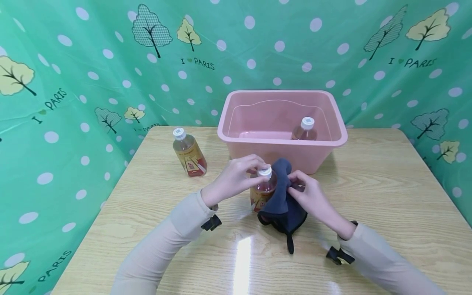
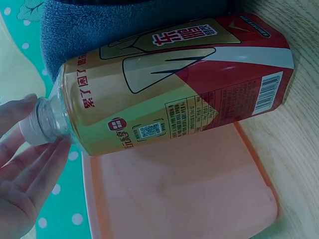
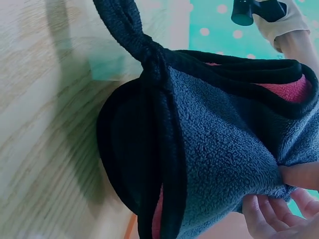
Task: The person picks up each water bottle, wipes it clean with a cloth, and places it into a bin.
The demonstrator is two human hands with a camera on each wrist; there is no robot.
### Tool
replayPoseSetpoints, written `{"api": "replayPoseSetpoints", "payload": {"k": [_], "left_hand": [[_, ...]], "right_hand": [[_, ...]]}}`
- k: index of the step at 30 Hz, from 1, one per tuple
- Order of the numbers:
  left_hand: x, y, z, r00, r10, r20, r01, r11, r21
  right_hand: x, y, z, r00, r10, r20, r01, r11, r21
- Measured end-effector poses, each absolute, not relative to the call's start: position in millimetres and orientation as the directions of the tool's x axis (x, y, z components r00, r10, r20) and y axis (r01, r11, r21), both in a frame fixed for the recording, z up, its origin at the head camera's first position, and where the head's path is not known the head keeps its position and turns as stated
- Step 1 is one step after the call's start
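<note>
My left hand (image 1: 245, 175) grips the white cap of a drink bottle (image 2: 164, 94) with a gold and red label, which stands upright on the table. Pinched in my right hand (image 1: 307, 192) is a dark blue-grey cloth (image 3: 219, 134) with black edging, a hanging loop and some pink on its inner side. The cloth lies against the bottle's right side and hides part of it. In the left wrist view, my fingers and thumb surround the cap, and the cloth shows behind the bottle.
Behind the hands stands a pink bin (image 1: 282, 153), with another bottle (image 1: 306, 129) upright inside at its right. A third bottle (image 1: 189, 153) stands on the wooden table (image 1: 387, 184) at the left. A green patterned curtain (image 1: 265, 45) hangs along the back and sides.
</note>
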State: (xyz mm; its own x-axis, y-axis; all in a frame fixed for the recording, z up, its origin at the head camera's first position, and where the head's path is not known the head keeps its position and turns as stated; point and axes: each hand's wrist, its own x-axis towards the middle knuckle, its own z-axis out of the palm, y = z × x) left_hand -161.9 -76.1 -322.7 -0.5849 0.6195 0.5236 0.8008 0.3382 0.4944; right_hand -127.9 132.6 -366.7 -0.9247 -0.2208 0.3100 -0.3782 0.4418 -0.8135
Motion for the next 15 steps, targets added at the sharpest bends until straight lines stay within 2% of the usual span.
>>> {"api": "replayPoseSetpoints", "payload": {"k": [15], "left_hand": [[-161.5, -76.2, -321.7, -0.590, 0.621, 0.516, 0.796, 0.341, 0.501]], "right_hand": [[-132.4, 132.2, -388.1, -0.942, -0.242, 0.232, -0.320, 0.444, -0.837]]}}
